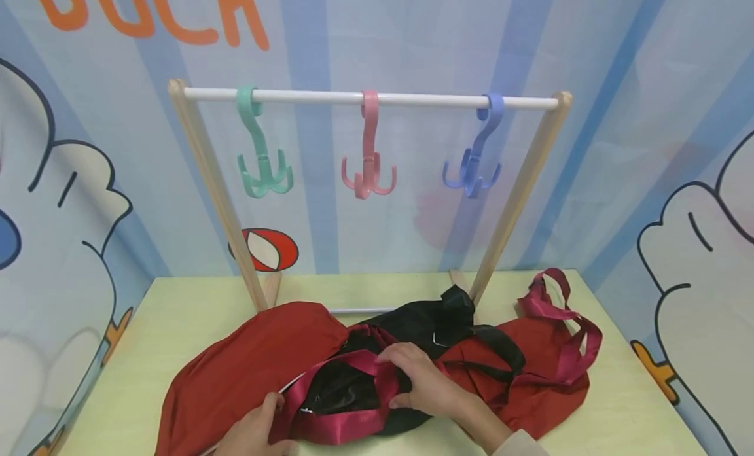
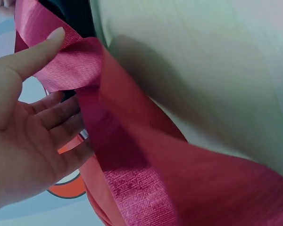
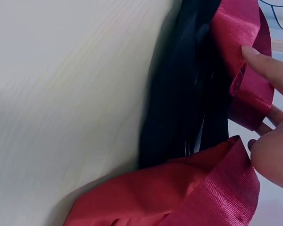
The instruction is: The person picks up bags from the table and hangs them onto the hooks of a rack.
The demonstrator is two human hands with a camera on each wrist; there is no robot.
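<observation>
A red bag (image 1: 253, 358) lies on the left of the table, its magenta strap (image 1: 341, 428) looped over a black bag (image 1: 412, 325). My left hand (image 1: 256, 430) holds the near left part of this strap; in the left wrist view its thumb (image 2: 52, 40) lies over the band and the fingers are behind. On the loop's right side, my right hand (image 1: 427, 381) pinches the strap, thumb in front and fingers behind in the right wrist view. Another red bag (image 1: 548, 358) with magenta handles lies at the right, partly under a black strap (image 1: 501, 351).
Behind the bags stands a wooden rack with a white rod (image 1: 306, 97). From it hang a green hook (image 1: 262, 148), a pink hook (image 1: 368, 148) and a blue hook (image 1: 477, 148). The pale yellow table (image 1: 636, 410) meets a printed backdrop (image 1: 389, 240).
</observation>
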